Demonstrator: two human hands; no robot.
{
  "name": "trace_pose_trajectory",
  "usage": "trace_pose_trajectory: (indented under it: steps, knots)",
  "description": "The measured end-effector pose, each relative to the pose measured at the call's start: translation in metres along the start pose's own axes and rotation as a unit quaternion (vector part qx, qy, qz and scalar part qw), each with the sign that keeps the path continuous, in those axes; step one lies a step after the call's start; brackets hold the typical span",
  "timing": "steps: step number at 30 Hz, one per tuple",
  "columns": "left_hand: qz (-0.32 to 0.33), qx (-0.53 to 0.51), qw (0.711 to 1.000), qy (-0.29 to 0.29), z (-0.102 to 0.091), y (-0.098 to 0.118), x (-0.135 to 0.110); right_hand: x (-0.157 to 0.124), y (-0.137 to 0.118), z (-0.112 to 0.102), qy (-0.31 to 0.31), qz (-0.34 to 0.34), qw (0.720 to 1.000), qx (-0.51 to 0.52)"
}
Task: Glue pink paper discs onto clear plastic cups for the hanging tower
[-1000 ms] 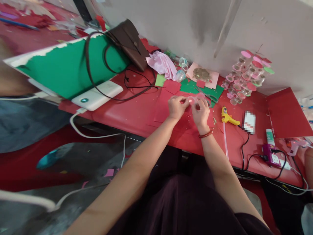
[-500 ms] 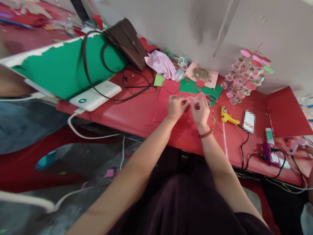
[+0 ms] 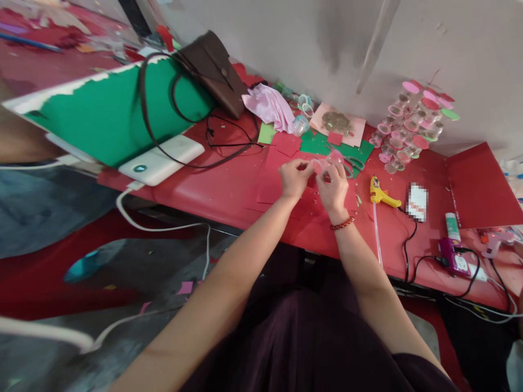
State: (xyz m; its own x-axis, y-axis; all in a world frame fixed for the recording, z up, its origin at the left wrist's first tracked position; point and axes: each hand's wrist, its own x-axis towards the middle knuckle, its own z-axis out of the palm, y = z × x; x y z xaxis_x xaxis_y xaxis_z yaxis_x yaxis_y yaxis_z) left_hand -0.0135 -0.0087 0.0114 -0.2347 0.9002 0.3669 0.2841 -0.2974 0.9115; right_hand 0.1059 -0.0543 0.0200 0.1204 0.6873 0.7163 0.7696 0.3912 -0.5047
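Observation:
Over red paper sheets point(image 3: 273, 177) on the table, my two hands meet at a small clear plastic cup piece with pink on it point(image 3: 335, 157). My right hand point(image 3: 333, 188), with a beaded bracelet at the wrist, is closed on this piece. At its left side, the fingertips of my left hand point(image 3: 294, 178) pinch the edge of a round pink part point(image 3: 317, 165). Fingers hide much of both, and I cannot tell whether they are joined. Scissors point(image 3: 354, 162) lie just beyond my right hand. To the right rests a yellow glue gun point(image 3: 379, 193) with a clear glue stick in it.
A stack of clear cups with coloured discs point(image 3: 408, 128) stands by the wall. Leftward are a brown bag point(image 3: 214, 71), a white power bank point(image 3: 161, 160) and a green board point(image 3: 110, 111). A purple power adapter point(image 3: 453, 258) with cables sits at right.
Both hands have shifted slightly left. The pink round part has turned a little between my fingers, and more of the cup piece shows above my right hand.

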Motion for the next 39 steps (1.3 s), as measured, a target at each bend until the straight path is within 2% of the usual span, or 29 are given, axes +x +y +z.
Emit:
trace_pose_trajectory:
  steps: [8,10,13,16,20,24,28,33,39]
  knots:
    - [-0.096,-0.123,0.988,-0.009,0.010,-0.004,-0.001,0.001,0.006,0.002,-0.001,0.041,0.999,0.018]
    - [-0.074,-0.121,0.989,-0.039,0.008,-0.003,-0.001,0.001,0.008,0.002,0.006,0.045,0.999,0.019]
    - [0.000,-0.092,0.992,-0.091,0.000,-0.002,0.000,0.001,0.010,0.003,0.025,0.052,0.998,0.017]
    - [0.026,-0.064,0.992,-0.108,-0.006,-0.004,0.004,0.001,0.011,0.004,0.021,0.051,0.998,0.012]
    - [0.049,-0.013,0.993,-0.103,-0.008,-0.010,0.008,0.000,0.012,0.005,-0.008,0.044,0.999,-0.021]
    - [0.112,0.056,0.989,-0.079,-0.009,-0.015,0.009,-0.002,0.011,0.007,-0.028,0.016,0.998,-0.059]
    - [0.162,0.094,0.980,-0.066,-0.007,-0.021,0.011,-0.002,0.010,0.007,-0.029,0.022,0.998,-0.060]
    - [0.150,0.080,0.983,-0.074,-0.008,-0.022,0.011,-0.002,0.009,0.005,-0.038,0.018,0.997,-0.066]
    - [0.084,0.081,0.992,-0.045,-0.011,-0.006,0.006,-0.002,0.002,0.005,-0.075,0.024,0.995,-0.056]
